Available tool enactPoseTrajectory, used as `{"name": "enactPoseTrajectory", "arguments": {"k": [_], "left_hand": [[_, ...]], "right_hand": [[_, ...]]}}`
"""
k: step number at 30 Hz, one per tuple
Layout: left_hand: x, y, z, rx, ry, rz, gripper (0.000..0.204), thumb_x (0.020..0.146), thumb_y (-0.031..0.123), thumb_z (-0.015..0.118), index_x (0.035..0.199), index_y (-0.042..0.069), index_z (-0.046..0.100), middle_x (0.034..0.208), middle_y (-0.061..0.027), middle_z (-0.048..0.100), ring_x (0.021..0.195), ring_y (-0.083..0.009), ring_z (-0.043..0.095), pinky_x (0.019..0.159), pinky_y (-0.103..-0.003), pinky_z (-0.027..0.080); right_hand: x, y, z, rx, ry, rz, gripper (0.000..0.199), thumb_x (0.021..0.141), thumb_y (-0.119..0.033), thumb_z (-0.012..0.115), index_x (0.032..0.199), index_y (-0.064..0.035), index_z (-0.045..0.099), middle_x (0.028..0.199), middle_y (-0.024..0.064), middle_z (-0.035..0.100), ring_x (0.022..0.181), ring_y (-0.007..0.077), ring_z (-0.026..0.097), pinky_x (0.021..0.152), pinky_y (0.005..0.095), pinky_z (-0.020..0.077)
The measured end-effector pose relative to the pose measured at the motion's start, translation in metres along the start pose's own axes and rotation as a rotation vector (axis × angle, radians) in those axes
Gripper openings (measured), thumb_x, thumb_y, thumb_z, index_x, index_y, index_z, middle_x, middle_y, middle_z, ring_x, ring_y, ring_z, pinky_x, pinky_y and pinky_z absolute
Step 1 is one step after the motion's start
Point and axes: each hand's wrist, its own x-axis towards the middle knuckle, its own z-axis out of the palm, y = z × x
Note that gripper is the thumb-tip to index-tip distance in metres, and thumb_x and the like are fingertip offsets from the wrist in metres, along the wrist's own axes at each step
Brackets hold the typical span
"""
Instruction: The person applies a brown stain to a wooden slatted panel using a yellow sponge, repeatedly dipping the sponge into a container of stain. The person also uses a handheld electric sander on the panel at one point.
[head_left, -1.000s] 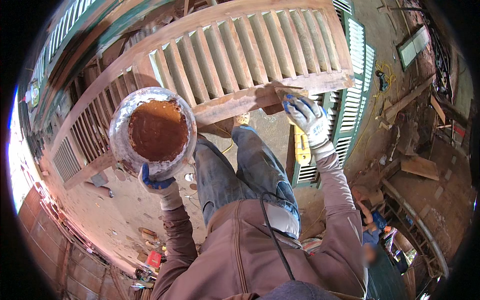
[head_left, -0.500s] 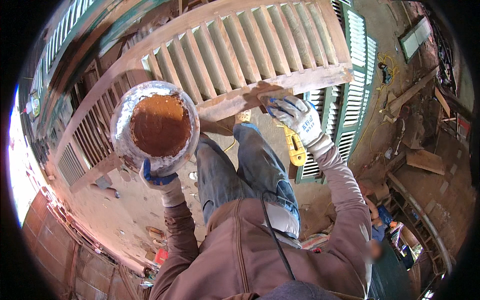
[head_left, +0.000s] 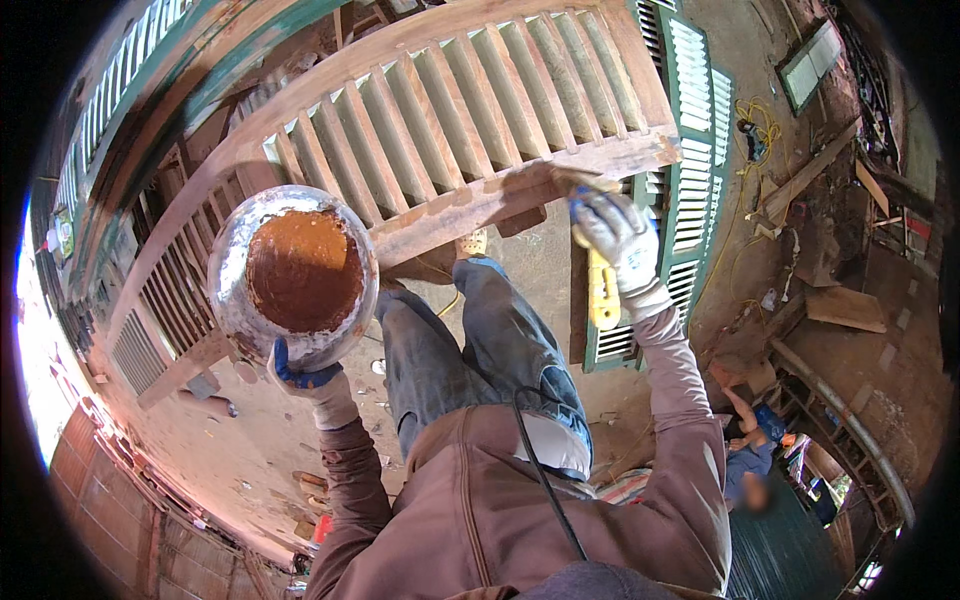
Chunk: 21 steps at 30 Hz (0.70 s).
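Note:
My left hand [head_left: 305, 375], in a white glove with blue fingers, is closed on the near rim of a round metal bowl [head_left: 222, 270]. Reddish-brown paste [head_left: 305, 285] with a wet-looking, partly sunlit surface lies in the bowl. My right hand [head_left: 622, 245], gloved alike, is closed round a yellow-handled tool [head_left: 603, 290]. The handle hangs below the hand, and a brownish flat end shows past the fingers, at the near rail of a slatted wooden shutter [head_left: 480, 195]. Whether it touches the rail I cannot tell. Darker smears mark that rail.
Green louvred shutters [head_left: 690, 150] lie beyond the wooden one on the right. Another wooden slatted panel [head_left: 180, 280] stands at the left. A yellow cable [head_left: 765, 130] and loose boards [head_left: 845, 308] lie on the right floor. Another person [head_left: 755, 450] is at the lower right.
My right hand with the yellow-handled tool has moved right along the near rail, toward the shutter's end. The bowl in my left hand has shifted slightly left and nearer. The whole view has shifted a little.

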Motion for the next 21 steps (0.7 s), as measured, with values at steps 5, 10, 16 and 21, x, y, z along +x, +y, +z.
{"name": "enactPoseTrajectory", "arguments": {"k": [5,10,16,21], "left_hand": [[0.001,0.016,0.01,0.084,-0.048,0.062,0.065,0.092,0.057,0.061,0.124,0.001,0.055,0.119,-0.0106,0.052,0.115,-0.0271,0.054,0.099,-0.047,0.046],[0.004,0.011,0.008,0.089,-0.102,0.134,0.038,0.095,0.029,0.058,0.124,0.005,0.058,0.127,-0.0117,0.053,0.119,-0.0295,0.054,0.102,-0.05,0.048],[0.0,0.018,0.01,-0.078,-0.08,-0.035,0.038,0.096,0.028,0.059,0.126,0.003,0.056,0.127,-0.0118,0.054,0.121,-0.0305,0.053,0.103,-0.051,0.048],[0.002,0.017,0.005,-0.077,-0.105,0.067,0.047,0.095,0.038,0.06,0.125,0.002,0.056,0.125,-0.0118,0.055,0.12,-0.0307,0.054,0.102,-0.051,0.048]], "right_hand": [[-0.005,0.018,0.016,-0.164,0.041,0.1,0.041,0.078,-0.024,0.075,0.118,-0.0232,0.067,0.124,-0.0045,0.063,0.112,0.0193,0.057,0.082,0.0359,0.0499],[-0.01,-0.004,0.021,-0.155,-0.135,0.123,0.042,0.082,-0.028,0.071,0.122,-0.0189,0.067,0.126,0.0008,0.063,0.117,0.0244,0.057,0.09,0.0397,0.0493],[-0.017,0.0,0.004,-0.054,0.022,0.201,0.042,0.079,-0.02,0.073,0.121,-0.0172,0.067,0.119,0.0008,0.065,0.109,0.0214,0.06,0.085,0.0361,0.0521],[0.009,0.0,0.021,-0.057,-0.004,0.144,0.039,0.082,-0.022,0.07,0.121,-0.0198,0.066,0.119,-0.0011,0.066,0.107,0.0207,0.062,0.085,0.0353,0.0522]]}}
